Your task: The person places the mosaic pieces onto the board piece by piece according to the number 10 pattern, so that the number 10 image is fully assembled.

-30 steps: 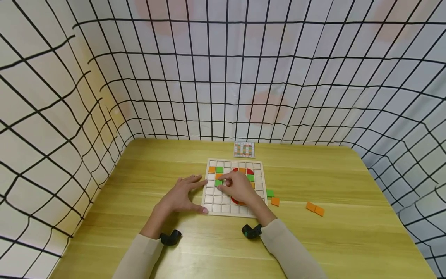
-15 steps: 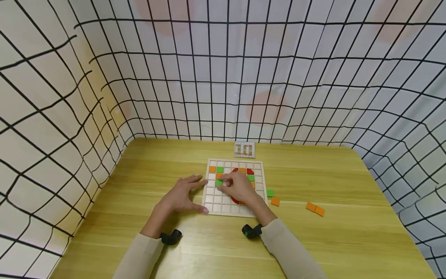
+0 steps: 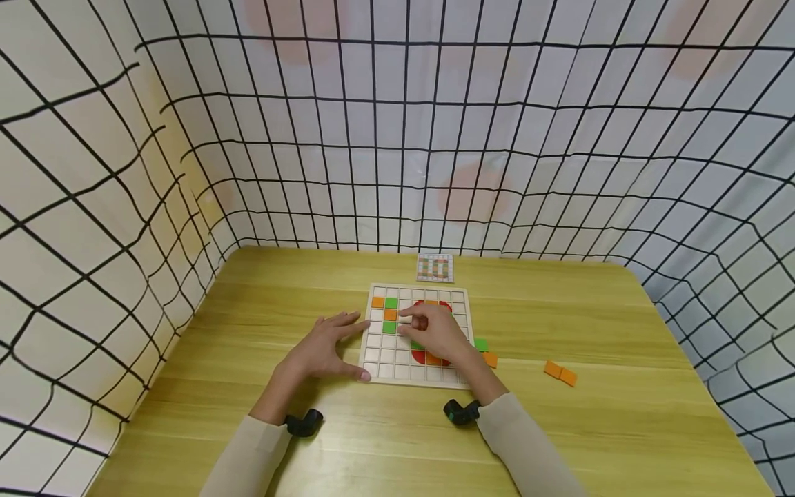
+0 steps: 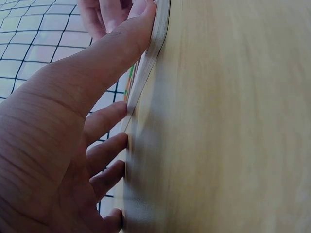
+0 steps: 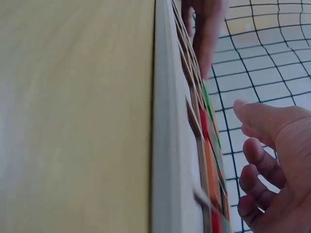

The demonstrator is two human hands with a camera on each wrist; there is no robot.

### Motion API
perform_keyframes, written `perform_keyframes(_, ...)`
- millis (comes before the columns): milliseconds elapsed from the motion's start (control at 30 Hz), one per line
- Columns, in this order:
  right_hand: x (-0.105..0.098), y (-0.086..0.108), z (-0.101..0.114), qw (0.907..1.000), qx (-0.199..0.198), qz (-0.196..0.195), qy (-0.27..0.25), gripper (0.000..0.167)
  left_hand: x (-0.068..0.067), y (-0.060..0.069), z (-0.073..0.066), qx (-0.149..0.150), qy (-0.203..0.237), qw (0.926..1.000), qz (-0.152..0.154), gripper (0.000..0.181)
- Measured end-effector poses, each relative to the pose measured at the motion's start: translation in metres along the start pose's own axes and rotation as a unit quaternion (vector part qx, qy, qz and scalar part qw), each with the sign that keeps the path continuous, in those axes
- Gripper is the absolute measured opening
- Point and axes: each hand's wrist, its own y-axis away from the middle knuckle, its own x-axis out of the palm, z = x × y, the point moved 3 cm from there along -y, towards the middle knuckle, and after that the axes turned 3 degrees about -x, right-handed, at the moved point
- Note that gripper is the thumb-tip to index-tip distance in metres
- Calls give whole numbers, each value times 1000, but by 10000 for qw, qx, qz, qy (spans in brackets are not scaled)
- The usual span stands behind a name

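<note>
A square wooden grid board [image 3: 386,373] lies on the table with several green, orange and red pieces in its cells. My left hand [image 3: 319,351] is spread beside it, thumb and index fingertip touching the board's left edge. My right hand [image 3: 437,333] hovers over the middle of the board, thumb and index finger apart with nothing between them. Just left of those fingertips lie an orange tile [image 3: 390,315] and a green tile [image 3: 389,327]. The right wrist view shows the right hand's [image 5: 279,165] other fingers loosely bent. It hides part of the red, orange and green pieces.
A small printed pattern card [image 3: 435,268] lies behind the board. Right of the board are a loose green tile [image 3: 481,344] and an orange tile [image 3: 491,359]. Two orange tiles [image 3: 560,373] lie farther right. Black netting [image 3: 404,145] over pale sheets stands around the table.
My right hand has drawn back a little to the right from the green and orange tiles, which stay in their cells. The left hand has not moved.
</note>
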Motion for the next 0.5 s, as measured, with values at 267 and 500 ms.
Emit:
perform_keyframes(267,-24,19,-16,9999,93,-74,-63,33,0,0,-2,-27,54,10000,23,109)
perform_keyframes(500,-46,36,-31,9995,173,-171,184,29,-2,1,-5,21,86,10000,-10,107)
